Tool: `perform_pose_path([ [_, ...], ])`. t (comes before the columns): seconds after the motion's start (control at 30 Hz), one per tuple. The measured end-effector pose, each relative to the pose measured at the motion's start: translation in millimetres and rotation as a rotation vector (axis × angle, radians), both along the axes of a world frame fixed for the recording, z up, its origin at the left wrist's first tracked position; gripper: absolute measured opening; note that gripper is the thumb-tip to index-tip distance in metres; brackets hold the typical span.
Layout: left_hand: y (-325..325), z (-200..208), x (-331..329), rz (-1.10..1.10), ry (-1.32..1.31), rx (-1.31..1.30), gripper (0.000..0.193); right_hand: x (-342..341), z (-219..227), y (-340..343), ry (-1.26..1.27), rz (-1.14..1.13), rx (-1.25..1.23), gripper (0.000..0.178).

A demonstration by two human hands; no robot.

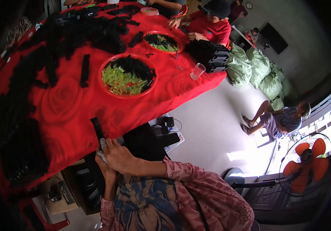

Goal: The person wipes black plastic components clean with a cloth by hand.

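Observation:
Just beyond the table's near edge I hold a narrow black strip-shaped piece (pixel 96 128), its far end pointing away over the red cloth. My right hand (pixel 121 157) is closed at the piece's near end and overlaps my left hand (pixel 104 166). My left hand, lower and to the left, is also closed around the near end, which the fingers hide. Greyish wraps cover some fingertips. Farther off stands a red-rimmed round tray (pixel 101 85) of yellow-green transparent pieces (pixel 123 81) and small black pieces (pixel 134 64).
Black strips lie heaped along the left of the red-clothed table (pixel 63 98). A second tray (pixel 181 48), a clear cup (pixel 197 71) and stacked black parts (pixel 211 56) stand farther right. Co-workers sit at the far side. Pale green sacks (pixel 239 67) and an orange-bladed fan (pixel 306 156) are rightward.

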State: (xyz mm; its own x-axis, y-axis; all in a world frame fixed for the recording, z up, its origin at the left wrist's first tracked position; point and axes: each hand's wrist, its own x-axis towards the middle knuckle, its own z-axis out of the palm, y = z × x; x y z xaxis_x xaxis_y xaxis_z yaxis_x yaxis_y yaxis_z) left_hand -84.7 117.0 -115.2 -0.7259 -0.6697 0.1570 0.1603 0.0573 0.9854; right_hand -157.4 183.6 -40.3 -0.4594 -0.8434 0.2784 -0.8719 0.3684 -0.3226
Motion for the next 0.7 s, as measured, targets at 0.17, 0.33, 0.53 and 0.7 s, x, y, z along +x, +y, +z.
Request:
perform_pose_path([
  [0.17, -2.9, 6.5, -2.7, -0.043, 0.021, 0.064, 0.053, -7.2, 14.9, -0.8, -0.155, 0.021, 0.091, 0.027],
  [0.33, -6.1, 22.9, -8.8, -0.068, 0.047, -0.028, 0.047, -15.6, 15.6, 3.7, -0.159, 0.090, 0.062, 0.027],
  [0.53, -8.3, 10.3, -15.4, -0.079, -0.123, -0.066, 0.034, -20.3, 18.0, 5.2, -0.157, 0.151, 0.052, 0.025],
  [0.7, -10.3, 21.1, -14.6, -0.070, -0.146, -0.027, 0.031, -26.0, 8.8, 1.5, 0.000, 0.200, 0.023, 0.023],
])
